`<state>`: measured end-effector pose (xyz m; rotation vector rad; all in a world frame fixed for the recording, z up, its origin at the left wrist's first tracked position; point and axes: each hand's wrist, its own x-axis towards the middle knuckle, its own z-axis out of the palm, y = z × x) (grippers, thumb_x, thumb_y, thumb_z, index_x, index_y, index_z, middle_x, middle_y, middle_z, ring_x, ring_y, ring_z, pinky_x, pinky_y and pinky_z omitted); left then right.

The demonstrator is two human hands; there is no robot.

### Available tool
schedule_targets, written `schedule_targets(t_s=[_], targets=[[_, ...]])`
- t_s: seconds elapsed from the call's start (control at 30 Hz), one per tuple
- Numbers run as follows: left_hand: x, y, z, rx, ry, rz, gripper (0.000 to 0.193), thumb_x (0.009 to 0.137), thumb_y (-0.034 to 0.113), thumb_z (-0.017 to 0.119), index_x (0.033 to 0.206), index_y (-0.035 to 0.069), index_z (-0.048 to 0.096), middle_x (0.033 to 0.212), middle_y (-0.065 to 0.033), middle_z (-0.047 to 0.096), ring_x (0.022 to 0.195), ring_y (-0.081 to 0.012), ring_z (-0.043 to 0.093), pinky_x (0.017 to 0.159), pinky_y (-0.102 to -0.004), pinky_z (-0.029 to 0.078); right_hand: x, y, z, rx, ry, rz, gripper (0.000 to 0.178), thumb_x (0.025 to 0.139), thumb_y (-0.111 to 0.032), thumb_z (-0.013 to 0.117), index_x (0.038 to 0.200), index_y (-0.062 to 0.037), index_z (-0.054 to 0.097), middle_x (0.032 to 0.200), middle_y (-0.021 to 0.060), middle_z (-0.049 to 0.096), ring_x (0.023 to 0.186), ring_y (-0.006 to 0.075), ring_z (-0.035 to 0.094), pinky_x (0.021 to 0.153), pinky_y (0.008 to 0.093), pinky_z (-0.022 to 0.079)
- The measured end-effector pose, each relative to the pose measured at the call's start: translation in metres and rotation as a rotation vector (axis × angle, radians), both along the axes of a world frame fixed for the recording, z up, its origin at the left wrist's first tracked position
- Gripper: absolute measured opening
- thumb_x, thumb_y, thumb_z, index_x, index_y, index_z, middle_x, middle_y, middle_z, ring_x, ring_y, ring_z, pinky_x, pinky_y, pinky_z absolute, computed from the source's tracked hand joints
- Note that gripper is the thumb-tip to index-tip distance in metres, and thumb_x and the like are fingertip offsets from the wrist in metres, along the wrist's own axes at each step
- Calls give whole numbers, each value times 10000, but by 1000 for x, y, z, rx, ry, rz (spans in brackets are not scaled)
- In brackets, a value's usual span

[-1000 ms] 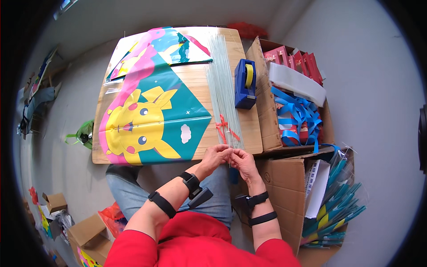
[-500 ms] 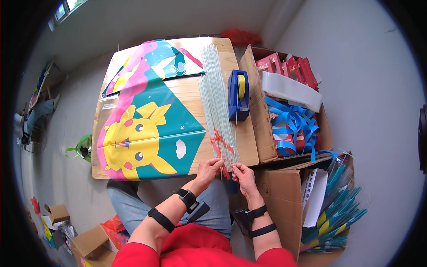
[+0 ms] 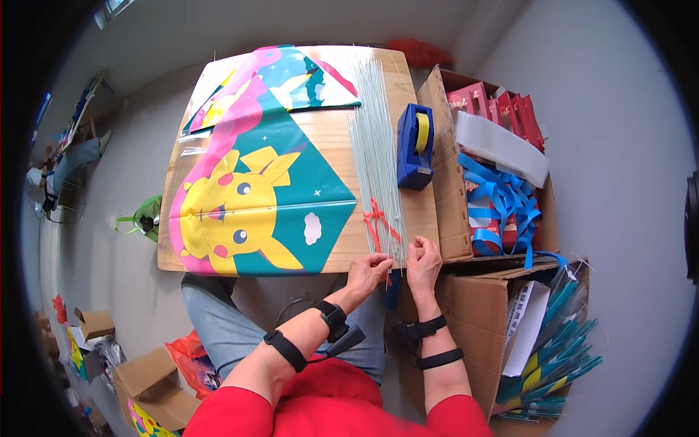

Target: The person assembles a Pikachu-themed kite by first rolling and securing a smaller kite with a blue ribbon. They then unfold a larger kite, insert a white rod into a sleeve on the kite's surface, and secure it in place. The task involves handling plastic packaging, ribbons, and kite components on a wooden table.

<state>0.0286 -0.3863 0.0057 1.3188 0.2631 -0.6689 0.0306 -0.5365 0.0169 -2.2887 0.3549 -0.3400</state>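
A bundle of thin pale rods (image 3: 376, 146) lies lengthwise on the wooden table, tied near its lower end with a red ribbon (image 3: 377, 217). Just below the ribbon, my left hand (image 3: 366, 278) is closed in a pinch at the rods' near ends. Fingers curled together, my right hand (image 3: 424, 268) is raised beside it, to the right of the bundle. What either pinch holds is too small to make out. Left of the rods lies a teal, pink and yellow printed plastic kite sheet (image 3: 284, 189) with a cartoon character.
A blue tape dispenser (image 3: 415, 149) with yellow tape stands right of the rods. More folded printed sheets (image 3: 320, 84) lie at the table's far side. Cardboard boxes (image 3: 455, 197) at the right hold red packets, blue ribbon and rolled teal sheets (image 3: 553, 349). A green bag (image 3: 149, 217) sits on the floor.
The whole view has shifted, moving the table up and right in the picture. Against the table, my right hand is slightly farther right, and my left hand has come nearer to me.
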Motion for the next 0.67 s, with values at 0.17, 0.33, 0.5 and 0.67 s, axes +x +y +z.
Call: schedule_targets(t_s=[0.17, 0.33, 0.5, 0.67], targets=[[13, 4, -11, -226, 6, -56, 344, 961, 131, 616, 1248, -51, 570, 975, -97, 664, 827, -158, 672, 733, -285, 570, -28, 25, 33, 87, 1, -114, 161, 886, -47, 603, 1032, 19, 624, 941, 155, 616, 846, 304, 634, 695, 383, 510], [9, 35, 16, 218, -61, 42, 242, 971, 116, 566, 1135, -53, 625, 926, -82, 690, 791, -130, 677, 697, -251, 570, -61, 45, 25, 61, -65, -81, 125, 878, -15, 601, 1002, -6, 615, 920, 136, 598, 803, 290, 623, 662, 381, 509], [-19, 55, -2, 338, 30, -71, 255, 971, 193, 573, 1059, -23, 677, 920, -78, 697, 803, -137, 679, 685, -268, 537, -70, 59, 16, -307, -8, 183, 292, 783, -145, 760, 1000, -79, 576, 923, 86, 557, 823, 296, 630, 675, 396, 515], [-21, 29, -10, 164, 288, -73, 431, 965, 376, 602, 1199, 15, 631, 1125, -105, 676, 989, -198, 662, 792, -312, 486, -56, 56, 8, -454, 152, 79, 490, 749, -142, 777, 1132, -52, 485, 1051, 130, 543, 970, 330, 604, 766, 419, 510]])
